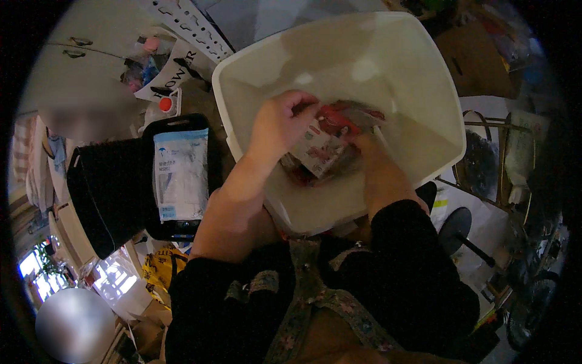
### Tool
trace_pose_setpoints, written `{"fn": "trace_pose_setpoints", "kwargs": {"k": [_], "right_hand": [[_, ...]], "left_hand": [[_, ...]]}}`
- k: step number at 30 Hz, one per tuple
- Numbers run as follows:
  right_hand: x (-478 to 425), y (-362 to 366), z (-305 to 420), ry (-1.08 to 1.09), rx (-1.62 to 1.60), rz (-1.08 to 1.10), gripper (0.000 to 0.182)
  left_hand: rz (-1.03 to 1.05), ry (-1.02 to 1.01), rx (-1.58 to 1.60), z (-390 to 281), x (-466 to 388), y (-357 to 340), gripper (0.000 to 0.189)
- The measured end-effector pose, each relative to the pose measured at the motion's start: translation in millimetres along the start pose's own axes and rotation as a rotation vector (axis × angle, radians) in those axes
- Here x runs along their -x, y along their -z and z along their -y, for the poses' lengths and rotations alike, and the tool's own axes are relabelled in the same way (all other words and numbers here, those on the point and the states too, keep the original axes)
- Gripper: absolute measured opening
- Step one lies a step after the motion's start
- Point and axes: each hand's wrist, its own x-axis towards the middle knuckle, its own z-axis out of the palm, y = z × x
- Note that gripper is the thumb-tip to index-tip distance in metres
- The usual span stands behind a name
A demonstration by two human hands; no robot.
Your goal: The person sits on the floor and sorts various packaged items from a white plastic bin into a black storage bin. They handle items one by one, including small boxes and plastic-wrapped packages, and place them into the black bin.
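Note:
A large cream plastic bin [409, 77] stands tilted before me. Inside it lies a white box [320, 150] with a pink floral print, beside a red plastic packet [338, 119] and dark, blurred items. My left hand [284, 120] is bent over the upper left side of the box, its fingertips close to the red packet; whether it grips anything is unclear. My right hand [363, 143] reaches down at the box's right edge, its fingers partly hidden and touching or close to the red packet. A thin pale stick-like piece [377, 132] shows beside that hand.
Left of the bin, a black fabric container [150, 182] carries a white and blue plastic package [182, 177]. A clear jug with a red cap [165, 104] stands behind. A perforated white metal post [195, 27] is at the upper left, a cardboard box [477, 59] at the right, near a metal rack [500, 154].

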Motion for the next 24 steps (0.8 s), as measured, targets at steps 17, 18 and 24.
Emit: {"fn": "trace_pose_setpoints", "kwargs": {"k": [17,18,24], "right_hand": [[103.5,62.3,77.3,0.663,-0.764,0.25,0.031],[99.6,66.3,72.1,0.602,-0.674,0.303,0.03],[41.9,79.9,36.1,0.348,0.435,0.262,0.032]], "left_hand": [[0.018,0.185,0.095,39.5,-21.0,14.0,0.053],[-0.016,0.233,0.133,35.9,-23.2,18.9,0.047],[-0.284,0.056,0.491,21.9,-26.1,28.6,0.019]]}}
